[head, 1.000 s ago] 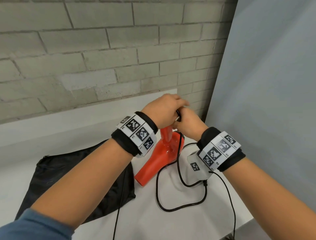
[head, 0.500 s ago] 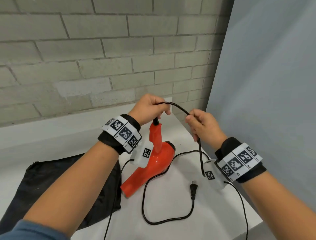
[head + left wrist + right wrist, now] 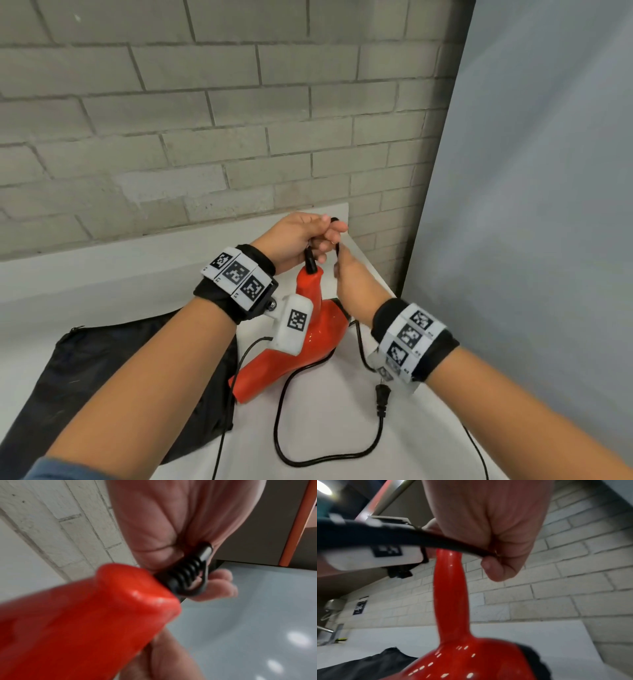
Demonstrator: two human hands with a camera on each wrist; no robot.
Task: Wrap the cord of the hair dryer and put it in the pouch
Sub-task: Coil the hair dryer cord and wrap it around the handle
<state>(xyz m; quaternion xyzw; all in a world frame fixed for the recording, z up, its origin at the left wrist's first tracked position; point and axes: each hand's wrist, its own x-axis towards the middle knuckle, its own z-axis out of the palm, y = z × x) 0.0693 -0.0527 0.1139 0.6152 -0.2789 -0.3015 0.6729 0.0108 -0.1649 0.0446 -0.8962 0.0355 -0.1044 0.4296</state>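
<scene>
pouch left of dryer, plug loose

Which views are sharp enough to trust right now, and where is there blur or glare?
Head view: sharp and evenly lit, the hair dryer and cord crisp. Left wrist view: dryer handle out of focus, the panel behind shows glare spots. Right wrist view: motion-blurred, the cord smeared, specks of glare on the dryer body.

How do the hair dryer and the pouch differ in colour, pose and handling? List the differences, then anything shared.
The hair dryer is glossy red and hard; the pouch is black, soft fabric.
The dryer's handle points up; the pouch lies flat.
The left hand and right hand hold the dryer's cord; the pouch is untouched.
Both rest on the white table.
</scene>
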